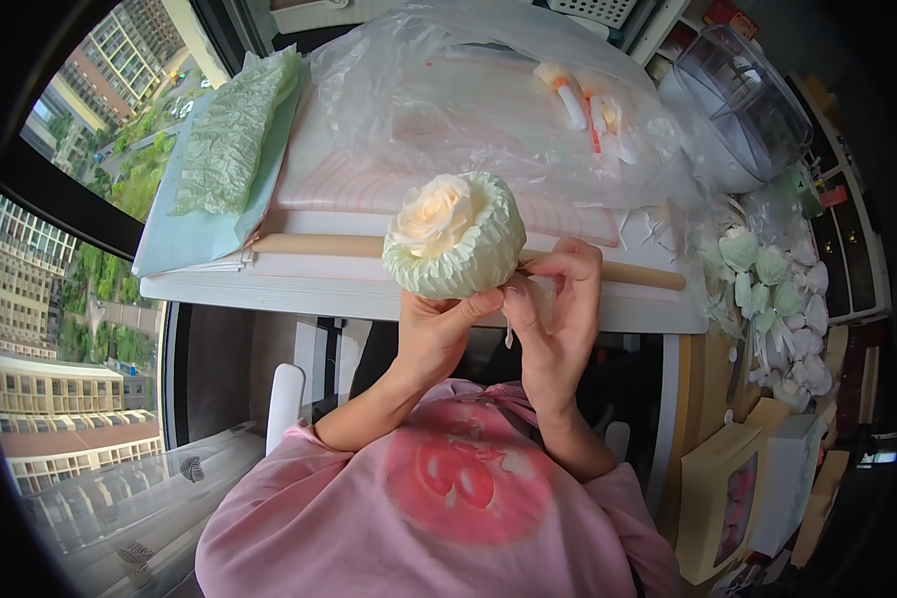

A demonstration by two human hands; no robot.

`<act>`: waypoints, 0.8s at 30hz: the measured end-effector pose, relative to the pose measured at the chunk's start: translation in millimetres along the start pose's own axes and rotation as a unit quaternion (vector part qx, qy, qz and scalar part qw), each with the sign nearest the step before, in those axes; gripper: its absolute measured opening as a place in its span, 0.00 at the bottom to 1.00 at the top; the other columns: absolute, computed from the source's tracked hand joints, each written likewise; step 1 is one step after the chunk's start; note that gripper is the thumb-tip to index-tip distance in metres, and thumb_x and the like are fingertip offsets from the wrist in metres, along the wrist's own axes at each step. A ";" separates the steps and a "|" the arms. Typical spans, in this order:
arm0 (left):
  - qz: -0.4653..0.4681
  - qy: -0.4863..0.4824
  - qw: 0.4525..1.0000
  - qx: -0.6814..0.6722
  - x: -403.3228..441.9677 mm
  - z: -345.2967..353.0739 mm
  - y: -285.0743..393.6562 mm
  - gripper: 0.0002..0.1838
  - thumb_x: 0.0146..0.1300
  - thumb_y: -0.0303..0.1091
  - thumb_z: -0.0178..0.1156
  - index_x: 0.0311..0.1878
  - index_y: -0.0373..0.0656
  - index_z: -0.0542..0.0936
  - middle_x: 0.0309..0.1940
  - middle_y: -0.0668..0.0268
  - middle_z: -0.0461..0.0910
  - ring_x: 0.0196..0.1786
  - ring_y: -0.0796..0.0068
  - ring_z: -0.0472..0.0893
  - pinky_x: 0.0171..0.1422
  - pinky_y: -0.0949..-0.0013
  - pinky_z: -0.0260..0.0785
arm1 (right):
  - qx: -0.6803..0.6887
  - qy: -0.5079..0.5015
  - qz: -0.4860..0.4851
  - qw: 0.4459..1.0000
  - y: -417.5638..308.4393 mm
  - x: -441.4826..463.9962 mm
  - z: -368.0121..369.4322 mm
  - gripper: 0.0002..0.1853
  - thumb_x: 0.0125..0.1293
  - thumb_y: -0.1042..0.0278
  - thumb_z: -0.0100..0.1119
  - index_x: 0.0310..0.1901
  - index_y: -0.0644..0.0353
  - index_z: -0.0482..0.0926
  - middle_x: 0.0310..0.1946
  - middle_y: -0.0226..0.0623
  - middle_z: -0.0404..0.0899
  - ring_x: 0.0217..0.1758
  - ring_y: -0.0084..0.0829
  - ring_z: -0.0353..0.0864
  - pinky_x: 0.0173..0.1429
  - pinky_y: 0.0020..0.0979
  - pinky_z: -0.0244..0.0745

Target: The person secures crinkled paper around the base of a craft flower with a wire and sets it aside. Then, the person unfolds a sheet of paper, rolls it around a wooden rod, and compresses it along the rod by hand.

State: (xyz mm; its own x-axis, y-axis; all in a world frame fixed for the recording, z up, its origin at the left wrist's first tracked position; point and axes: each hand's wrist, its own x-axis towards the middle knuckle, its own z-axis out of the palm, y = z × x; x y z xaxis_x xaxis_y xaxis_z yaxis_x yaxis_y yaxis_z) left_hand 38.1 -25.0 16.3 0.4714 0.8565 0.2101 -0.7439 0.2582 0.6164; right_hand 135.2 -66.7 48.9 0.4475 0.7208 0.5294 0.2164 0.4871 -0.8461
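A cream rose (435,214) sits inside a ruffled wrap of pale green crinkled paper (488,239), held up over the table's front edge. My left hand (435,334) is closed round its underside, thumb pointing right. Beside it, my right hand (558,319) is closed in a pinch at the wrap's lower right edge. What those fingertips grip is too small to make out. A thin pale strip (509,334) hangs below them. Behind the flower, a long wooden rod (319,245) lies across the table.
At the table's left lies crinkled green paper (234,135) on light blue sheets (159,234). Clear plastic sheeting (399,90) covers the back, near small orange-and-white items (573,105). At right are a clear plastic container (738,110), several pale flower pieces (772,264) and a windowed box (713,498).
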 end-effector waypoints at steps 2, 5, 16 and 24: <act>0.044 -0.003 0.999 0.003 -0.4 6.8 2.8 0.23 0.55 0.22 0.61 0.55 0.33 0.69 0.49 0.55 0.76 0.51 0.66 0.76 0.55 0.66 0.70 | -0.148 0.063 -0.099 0.982 -4.1 -4.1 1.8 0.12 0.51 0.72 0.67 0.38 0.60 0.78 0.35 0.33 0.62 0.40 0.30 0.62 0.47 0.30 0.61; 0.030 -0.046 0.997 0.047 3.6 7.8 6.2 0.24 0.57 0.26 0.60 0.57 0.32 0.68 0.51 0.51 0.74 0.52 0.63 0.76 0.56 0.65 0.70 | -0.247 0.068 -0.166 0.952 -7.6 -6.8 0.4 0.12 0.50 0.72 0.68 0.39 0.58 0.82 0.35 0.33 0.62 0.39 0.29 0.62 0.45 0.28 0.60; 0.008 -0.016 0.995 0.097 1.4 13.6 16.3 0.25 0.57 0.35 0.63 0.55 0.33 0.68 0.49 0.54 0.74 0.58 0.52 0.71 0.61 0.54 0.64 | -0.224 0.022 -0.126 0.966 -7.4 -5.0 -1.8 0.12 0.49 0.72 0.67 0.38 0.56 0.83 0.34 0.31 0.62 0.40 0.29 0.62 0.46 0.28 0.61; 0.040 -0.014 0.991 0.128 -5.8 -0.4 4.1 0.23 0.56 0.32 0.63 0.54 0.35 0.69 0.49 0.54 0.74 0.54 0.53 0.74 0.56 0.58 0.68 | -0.059 -0.025 0.007 0.998 -12.7 -1.6 -8.3 0.07 0.51 0.74 0.65 0.34 0.60 0.80 0.34 0.31 0.63 0.41 0.28 0.62 0.48 0.29 0.60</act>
State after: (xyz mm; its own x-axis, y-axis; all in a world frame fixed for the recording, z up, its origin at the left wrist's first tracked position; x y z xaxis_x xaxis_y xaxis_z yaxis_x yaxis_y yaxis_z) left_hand 32.1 -28.7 17.2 0.4320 0.8557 0.2848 -0.6364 0.0655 0.7686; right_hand 138.8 -78.1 58.2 0.4079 0.7526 0.5170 0.3120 0.4172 -0.8535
